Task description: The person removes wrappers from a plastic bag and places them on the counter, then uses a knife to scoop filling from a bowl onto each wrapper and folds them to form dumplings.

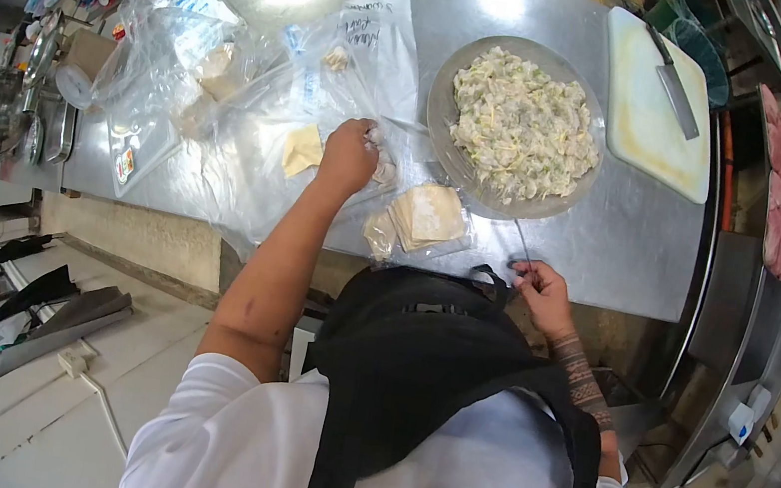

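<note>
Landmark: wide round grey metal dish [438,115], shallow and smooth-rimmed, on a brushed-metal tabletop [609,267] with two bright glare spots beyond it.
Dish contents: pale, moist, lumpy filling [524,128] flecked with green and yellowish shreds, heaped inside the rim.
Left grip: bare left hand [348,159], left of the dish, fingers bent down over a small whitish soft lump [383,172]; fingertips hidden, cannot tell whether they press together.
Right grip: bare right hand [544,295] at the dish's near side, thumb and fingers pinching a slender dark stick [522,241]; the stick's material is unclear.
Wrapper stack: floury, cream-coloured square sheets [430,215] on clear film, near-left of the dish, edges unevenly fanned.
Single wrapper: flat yellowish square sheet [302,150], farther left of the dish, beside the left hand.
Plastic: crinkled clear sheeting [258,149] left of the dish; a small pale gathered lump [336,58] on it. White plastic bag [385,41] just left of the dish, black handwriting inverted, hard to read.
Board: worn white rectangular cutting board [638,109] right of the dish, broad-bladed knife [677,97] lying on it.
Obscured: clear bag [135,64] far left of the dish, contents blurred by folds; black apron [415,349] hides part of the tabletop's near edge.
</note>
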